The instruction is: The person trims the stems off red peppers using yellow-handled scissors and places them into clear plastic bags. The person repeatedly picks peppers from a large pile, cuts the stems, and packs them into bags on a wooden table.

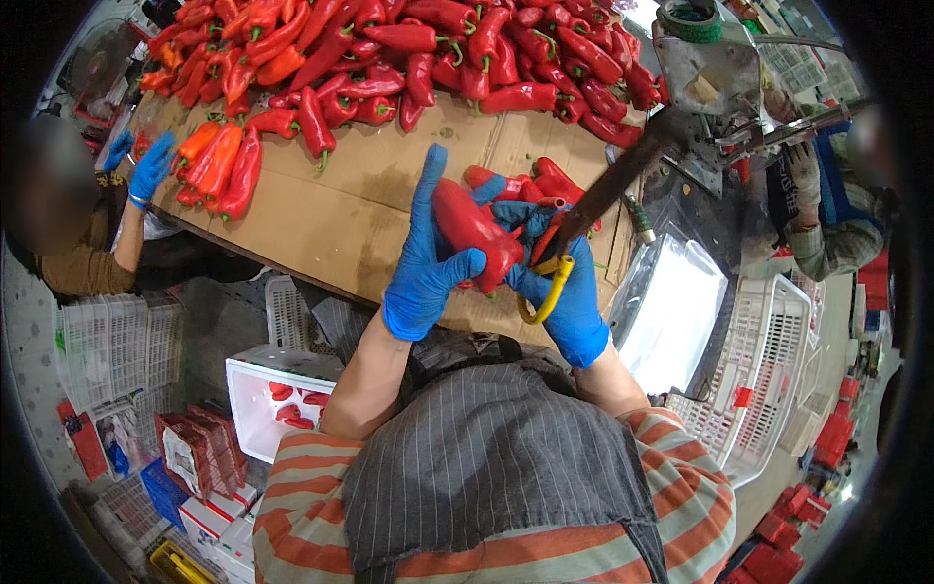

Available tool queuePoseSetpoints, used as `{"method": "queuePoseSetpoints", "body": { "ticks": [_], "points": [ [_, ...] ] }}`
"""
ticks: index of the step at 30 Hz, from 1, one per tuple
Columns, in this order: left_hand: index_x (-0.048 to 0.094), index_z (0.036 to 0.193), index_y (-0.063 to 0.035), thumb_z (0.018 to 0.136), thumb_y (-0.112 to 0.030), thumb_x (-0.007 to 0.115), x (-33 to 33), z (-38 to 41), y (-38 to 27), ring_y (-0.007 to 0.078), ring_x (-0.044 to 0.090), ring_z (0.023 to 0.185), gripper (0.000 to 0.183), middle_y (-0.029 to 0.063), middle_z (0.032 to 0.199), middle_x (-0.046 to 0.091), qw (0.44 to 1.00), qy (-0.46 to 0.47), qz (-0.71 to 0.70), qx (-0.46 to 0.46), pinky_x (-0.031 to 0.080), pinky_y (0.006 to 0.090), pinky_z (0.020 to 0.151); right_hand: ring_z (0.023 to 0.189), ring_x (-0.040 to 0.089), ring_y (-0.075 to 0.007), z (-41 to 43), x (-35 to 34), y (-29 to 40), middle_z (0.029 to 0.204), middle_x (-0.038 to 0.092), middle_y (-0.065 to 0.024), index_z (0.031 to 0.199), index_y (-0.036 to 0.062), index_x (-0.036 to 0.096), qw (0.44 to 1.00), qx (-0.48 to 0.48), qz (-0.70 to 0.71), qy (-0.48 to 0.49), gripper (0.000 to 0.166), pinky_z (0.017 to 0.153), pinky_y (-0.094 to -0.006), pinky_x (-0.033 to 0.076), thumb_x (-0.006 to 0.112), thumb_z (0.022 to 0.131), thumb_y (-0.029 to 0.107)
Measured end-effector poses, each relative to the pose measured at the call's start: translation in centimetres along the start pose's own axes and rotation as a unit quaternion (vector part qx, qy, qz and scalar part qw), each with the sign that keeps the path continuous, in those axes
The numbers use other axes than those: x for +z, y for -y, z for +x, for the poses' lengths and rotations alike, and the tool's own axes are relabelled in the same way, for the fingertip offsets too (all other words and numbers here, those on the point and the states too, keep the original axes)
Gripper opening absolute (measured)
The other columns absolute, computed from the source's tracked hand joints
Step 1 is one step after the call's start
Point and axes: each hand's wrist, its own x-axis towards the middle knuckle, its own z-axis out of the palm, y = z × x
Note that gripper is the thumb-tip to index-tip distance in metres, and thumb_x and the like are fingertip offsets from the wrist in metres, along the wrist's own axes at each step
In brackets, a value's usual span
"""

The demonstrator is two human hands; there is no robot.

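Observation:
My left hand (425, 281), in a blue glove, holds a long red pepper (474, 230) between thumb and fingers, with the index finger stretched out. In my right hand (580, 310), also gloved in blue, is what looks like a pair of scissors (560, 288) with a yellow handle loop. The blades are hidden. Its thumb tip is close to the pepper's lower end. Just beyond both hands, several more red peppers (551, 179) lie on the cardboard-covered table (328, 219), partly covered by my fingers.
A large pile of red peppers (408, 44) covers the table's far side. A metal machine (704, 80) stands at the right, above clear plastic bags (671, 314). A white foam box (252, 409) holds peppers at lower left. Co-workers' gloved hands (149, 171) and sleeve (832, 248) appear at either side.

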Motion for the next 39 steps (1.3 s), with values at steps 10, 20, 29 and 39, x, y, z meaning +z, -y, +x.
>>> {"method": "queuePoseSetpoints", "body": {
  "ticks": [10, 20, 29, 39],
  "points": [
    [0.003, 0.144, -0.0215, 0.062, -0.030, 0.082, 1.8, -0.4, -0.1, 0.0255, 0.047, 0.116, 0.114, 0.0200, 0.134, 0.037, 0.988, -0.056, 0.126, 0.063, 0.040, 0.0390, 0.097, 0.104, 0.052, -0.0163, -0.8, 0.7, -1.9, 0.111, 0.056, -0.0108, 0.105, 0.0048, 0.042, 0.999, -0.012, 0.018, -0.042, 0.041, 0.091, -0.0295, 0.041, 0.061, 0.073, -0.010],
    [0.023, 0.141, -0.0248, 0.091, -0.024, 0.051, -2.8, -1.1, 2.9, 0.0314, 0.042, 0.122, 0.058, 0.0153, 0.137, 0.036, 0.939, -0.080, -0.334, -0.008, 0.038, 0.0455, 0.101, 0.100, 0.053, -0.0135, 0.4, 1.4, 1.3, 0.122, 0.053, -0.0109, 0.123, 0.0032, 0.043, 0.991, 0.057, 0.118, 0.024, 0.052, 0.086, -0.0288, 0.045, 0.065, 0.077, -0.004],
    [0.053, 0.108, -0.0039, 0.090, -0.025, 0.051, -16.5, -10.7, -0.2, 0.0295, 0.055, 0.104, 0.028, 0.0174, 0.116, 0.055, 0.853, -0.410, -0.302, 0.110, 0.050, 0.0389, 0.085, 0.063, 0.049, -0.0073, -0.8, -0.7, -4.0, 0.079, 0.053, 0.0001, 0.097, 0.0113, 0.048, 0.997, 0.059, 0.046, -0.020, 0.016, 0.052, -0.0191, 0.037, 0.055, 0.086, 0.002],
    [0.046, 0.123, -0.0053, 0.088, -0.022, 0.043, -35.8, -44.6, 3.4, 0.0241, 0.050, 0.110, 0.038, 0.0109, 0.122, 0.050, 0.655, -0.629, -0.306, 0.287, 0.038, 0.0346, 0.097, 0.055, 0.045, -0.0062, -1.4, 0.5, -3.6, 0.071, 0.045, 0.0040, 0.094, 0.0124, 0.048, 0.985, 0.148, 0.055, -0.063, 0.019, 0.045, -0.0199, 0.034, 0.053, 0.083, -0.003]
  ]
}}
